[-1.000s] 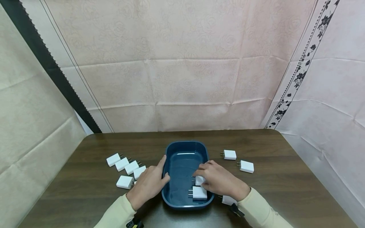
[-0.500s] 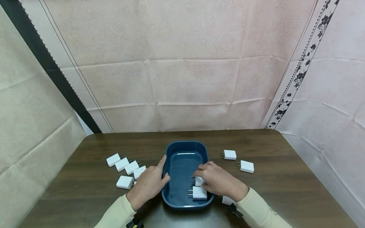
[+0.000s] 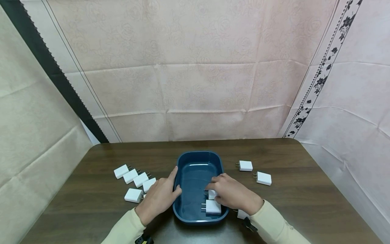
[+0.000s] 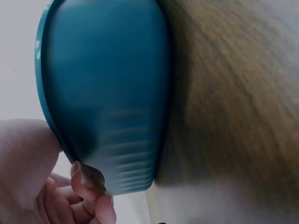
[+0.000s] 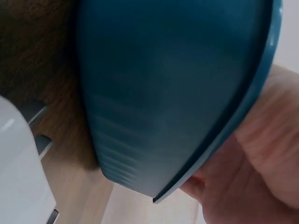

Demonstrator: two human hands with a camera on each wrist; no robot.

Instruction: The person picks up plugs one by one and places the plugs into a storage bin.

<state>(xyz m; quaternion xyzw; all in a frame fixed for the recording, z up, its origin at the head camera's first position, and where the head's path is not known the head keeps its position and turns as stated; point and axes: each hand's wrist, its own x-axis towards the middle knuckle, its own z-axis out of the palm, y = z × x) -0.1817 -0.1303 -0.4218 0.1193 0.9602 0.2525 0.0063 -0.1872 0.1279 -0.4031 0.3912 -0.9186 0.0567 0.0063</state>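
Observation:
A blue plastic basin (image 3: 192, 176) stands lengthwise in front of me on the wooden table. My left hand (image 3: 159, 196) grips its left rim, with the thumb over the inside; the left wrist view shows curled fingertips (image 4: 88, 184) against the outer wall. Over the right rim reaches my right hand (image 3: 234, 193), pinching a white plug-in charger (image 3: 212, 194) low inside the basin. Just nearer to me, a second white charger (image 3: 213, 207) lies in the basin with its prongs to the left. The right fingertips are partly hidden behind the hand.
Several white chargers, one of them here (image 3: 133, 195), lie left of the basin, some partly behind my left hand. Two more (image 3: 245, 165) lie to the right. Another charger (image 3: 242, 214) sits under my right wrist. Pale cloth (image 3: 201, 88) hangs behind the table (image 3: 289, 203).
My right hand and forearm have shifted very slightly left and nearer, and the pinched charger has moved a touch with them. The left hand and basin stay put.

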